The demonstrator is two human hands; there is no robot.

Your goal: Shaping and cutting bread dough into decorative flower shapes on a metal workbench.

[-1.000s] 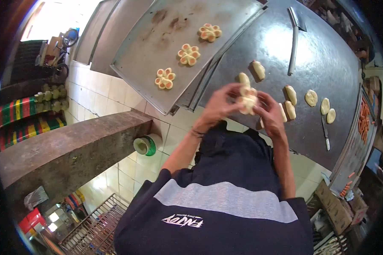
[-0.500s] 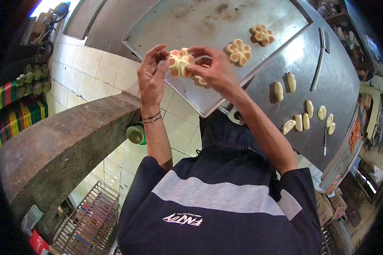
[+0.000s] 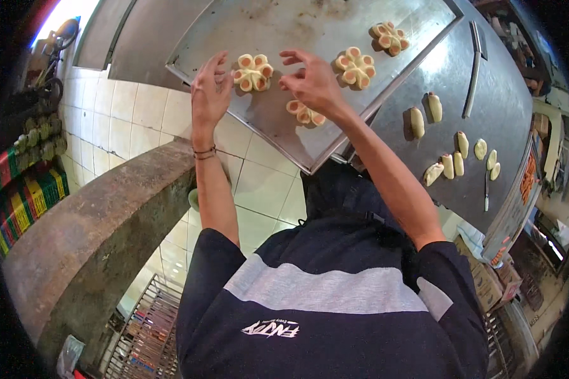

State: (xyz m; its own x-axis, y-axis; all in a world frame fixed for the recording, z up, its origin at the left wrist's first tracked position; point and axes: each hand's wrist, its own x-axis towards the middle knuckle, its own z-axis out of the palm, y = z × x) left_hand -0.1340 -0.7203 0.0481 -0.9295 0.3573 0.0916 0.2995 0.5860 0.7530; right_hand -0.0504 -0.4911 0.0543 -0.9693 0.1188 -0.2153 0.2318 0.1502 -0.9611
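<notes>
A flower-shaped piece of dough with sausage slices (image 3: 253,72) lies on a metal baking tray (image 3: 265,25). My left hand (image 3: 210,91) is just left of it, fingers apart and holding nothing. To its right hovers my right hand (image 3: 313,82), empty, with its fingers spread and bent. Partly beneath that hand sits a second dough flower (image 3: 305,114). Two more, a dough flower (image 3: 356,67) and another dough flower (image 3: 391,38), rest farther right on the same tray.
On the metal table (image 3: 392,151) right of the tray lie several dough-wrapped sausages (image 3: 448,166), flat dough pieces (image 3: 480,149) and a knife (image 3: 486,192). A long metal bar (image 3: 474,82) lies beyond them. A curved concrete ledge (image 3: 107,215) stands at left, near a metal rack (image 3: 146,335).
Both hands have let go of the dough flower, which now lies on the tray. My left hand has drawn away to the left, and the right hand has lifted off.
</notes>
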